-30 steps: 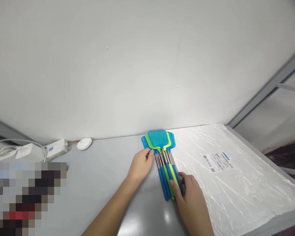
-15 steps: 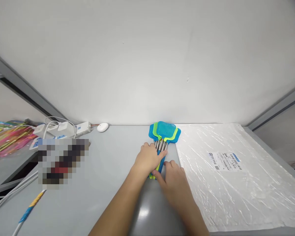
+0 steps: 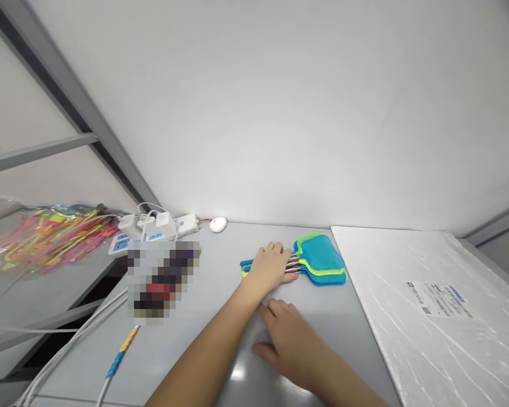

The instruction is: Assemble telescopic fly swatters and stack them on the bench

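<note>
A bundle of several blue and yellow-green fly swatters [image 3: 322,257] with metal shafts lies sideways on the grey table [image 3: 212,277]. Their perforated heads point right and the handle ends stick out to the left. My left hand [image 3: 270,268] is wrapped over the handles from above and covers most of them. Just below it, apart from the swatters, my right hand [image 3: 290,333] holds nothing, its thumb spread from the fingers.
On the right lies a white plastic-wrapped sheet [image 3: 407,339] with a printed label [image 3: 439,299]. Power strips with chargers [image 3: 165,226], a white oval device [image 3: 218,225] and a blurred-out object [image 3: 163,282] with a cable are to the left. Colourful bagged items [image 3: 63,237] lie beyond.
The swatters have turned from upright to lying with heads to the right, under my left hand. My right hand has let go and drawn back. The view has shifted left.
</note>
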Motion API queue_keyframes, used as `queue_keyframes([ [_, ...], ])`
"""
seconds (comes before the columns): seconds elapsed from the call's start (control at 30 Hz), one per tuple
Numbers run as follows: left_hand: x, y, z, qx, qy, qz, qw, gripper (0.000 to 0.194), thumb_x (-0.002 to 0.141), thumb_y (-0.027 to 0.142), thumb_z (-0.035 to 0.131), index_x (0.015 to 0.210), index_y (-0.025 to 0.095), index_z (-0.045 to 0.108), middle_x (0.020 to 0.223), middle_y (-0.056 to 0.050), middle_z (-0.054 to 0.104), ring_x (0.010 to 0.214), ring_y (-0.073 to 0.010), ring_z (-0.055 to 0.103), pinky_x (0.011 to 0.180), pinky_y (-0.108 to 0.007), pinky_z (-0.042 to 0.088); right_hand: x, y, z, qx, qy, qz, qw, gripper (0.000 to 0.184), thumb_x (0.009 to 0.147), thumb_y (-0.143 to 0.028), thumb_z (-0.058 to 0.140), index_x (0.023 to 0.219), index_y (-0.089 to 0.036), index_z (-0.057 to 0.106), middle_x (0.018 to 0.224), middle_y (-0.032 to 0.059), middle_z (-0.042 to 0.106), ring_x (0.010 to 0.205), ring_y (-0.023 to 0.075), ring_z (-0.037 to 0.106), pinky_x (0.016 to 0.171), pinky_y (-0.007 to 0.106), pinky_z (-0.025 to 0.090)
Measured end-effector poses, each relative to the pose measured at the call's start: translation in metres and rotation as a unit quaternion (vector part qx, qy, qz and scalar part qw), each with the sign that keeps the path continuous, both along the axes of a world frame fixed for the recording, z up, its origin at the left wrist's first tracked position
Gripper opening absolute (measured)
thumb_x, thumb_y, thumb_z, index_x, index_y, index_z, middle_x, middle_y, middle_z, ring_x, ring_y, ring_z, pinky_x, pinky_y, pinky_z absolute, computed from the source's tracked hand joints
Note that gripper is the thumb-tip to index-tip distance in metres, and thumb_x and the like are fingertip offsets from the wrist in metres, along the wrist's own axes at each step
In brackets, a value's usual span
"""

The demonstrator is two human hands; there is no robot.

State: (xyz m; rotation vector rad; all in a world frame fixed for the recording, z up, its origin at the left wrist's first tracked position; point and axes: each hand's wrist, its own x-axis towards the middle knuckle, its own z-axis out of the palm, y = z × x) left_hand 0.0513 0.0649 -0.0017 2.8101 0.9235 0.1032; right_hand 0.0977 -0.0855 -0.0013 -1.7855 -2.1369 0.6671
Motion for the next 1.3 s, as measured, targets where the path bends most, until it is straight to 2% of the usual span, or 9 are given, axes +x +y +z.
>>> queue_keyframes([
  [0.13,-0.022,0.029,-0.003,0.006,0.001,-0.072,0.997,0.051,0.077,0.058,0.066,0.117,0.028,0.057,0.117,-0.007,0.056,0.109,-0.0266,0.050,0.084,-0.034,0.039,0.011,0.003,0.000,-0.017,-0.011,0.040,0.999,0.050,0.088,-0.030,0.057,0.137,-0.022,0.047,0.113,0.0093,0.059,0.100,0.0273,0.054,0.089,0.040,0.041],
  [0.33,-0.025,0.081,-0.005,0.020,0.012,-0.085,0.996,0.051,0.078,0.061,0.063,0.117,0.029,0.059,0.113,-0.008,0.058,0.109,-0.0282,0.050,0.086,-0.037,0.037,0.018,0.023,-0.020,0.034,0.015,0.073,0.997,0.032,0.092,-0.023,0.048,0.123,-0.026,0.055,0.102,0.0051,0.062,0.091,0.0222,0.056,0.086,0.038,0.042],
  [0.53,-0.022,0.095,-0.005,0.024,0.010,-0.101,0.995,0.050,0.078,0.062,0.062,0.116,0.030,0.059,0.114,-0.007,0.059,0.109,-0.0265,0.051,0.081,-0.033,0.038,0.019,0.032,-0.035,0.067,0.027,0.070,0.995,0.025,0.097,-0.023,0.038,0.116,-0.023,0.054,0.101,0.0068,0.062,0.093,0.0220,0.057,0.083,0.039,0.042],
  [0.77,-0.023,0.086,-0.005,0.028,-0.008,-0.104,0.994,0.052,0.074,0.061,0.066,0.113,0.028,0.063,0.109,-0.006,0.061,0.106,-0.0267,0.054,0.081,-0.033,0.039,0.017,0.028,-0.034,0.107,0.011,0.054,0.993,0.024,0.095,-0.020,0.040,0.112,-0.023,0.056,0.097,0.0057,0.061,0.090,0.0216,0.056,0.082,0.039,0.042],
  [0.87,-0.021,0.080,0.003,0.034,-0.024,-0.100,0.994,0.061,0.071,0.064,0.067,0.118,0.026,0.061,0.107,-0.008,0.063,0.105,-0.0279,0.055,0.086,-0.036,0.039,0.016,0.027,-0.034,0.123,0.010,0.054,0.991,0.024,0.095,-0.020,0.042,0.113,-0.023,0.057,0.098,0.0054,0.061,0.091,0.0213,0.055,0.082,0.038,0.042],
  [0.93,-0.023,0.071,0.010,0.043,-0.053,-0.094,0.993,0.070,0.071,0.065,0.068,0.127,0.025,0.055,0.115,-0.009,0.061,0.112,-0.0286,0.052,0.093,-0.038,0.037,0.017,0.026,-0.030,0.121,0.005,0.058,0.991,0.025,0.094,-0.020,0.043,0.116,-0.024,0.056,0.100,0.0055,0.061,0.093,0.0214,0.055,0.085,0.038,0.041],
  [1.07,-0.037,0.040,0.019,0.064,-0.128,-0.054,0.988,0.059,0.087,0.057,0.053,0.134,0.022,0.048,0.133,-0.011,0.053,0.121,-0.0260,0.046,0.102,-0.037,0.032,0.029,0.014,-0.012,0.093,-0.013,0.092,0.991,0.032,0.093,-0.026,0.049,0.125,-0.025,0.053,0.106,0.0061,0.058,0.097,0.0223,0.053,0.086,0.038,0.043],
  [1.17,-0.050,0.008,0.012,0.066,-0.150,-0.029,0.986,0.039,0.096,0.045,0.040,0.120,0.020,0.059,0.122,-0.011,0.059,0.113,-0.0243,0.051,0.097,-0.036,0.035,0.054,0.001,-0.002,0.087,-0.018,0.122,0.989,0.028,0.093,-0.029,0.051,0.120,-0.025,0.057,0.106,0.0066,0.056,0.097,0.0219,0.052,0.084,0.037,0.044],
  [1.3,-0.051,-0.030,-0.009,0.041,-0.129,-0.054,0.989,0.035,0.097,0.033,0.038,0.082,0.020,0.067,0.082,-0.006,0.064,0.081,-0.0183,0.059,0.074,-0.029,0.041,0.086,-0.009,-0.011,0.138,-0.049,0.145,0.979,0.024,0.095,-0.023,0.043,0.113,-0.021,0.060,0.104,0.0084,0.056,0.095,0.0215,0.052,0.084,0.039,0.043],
])
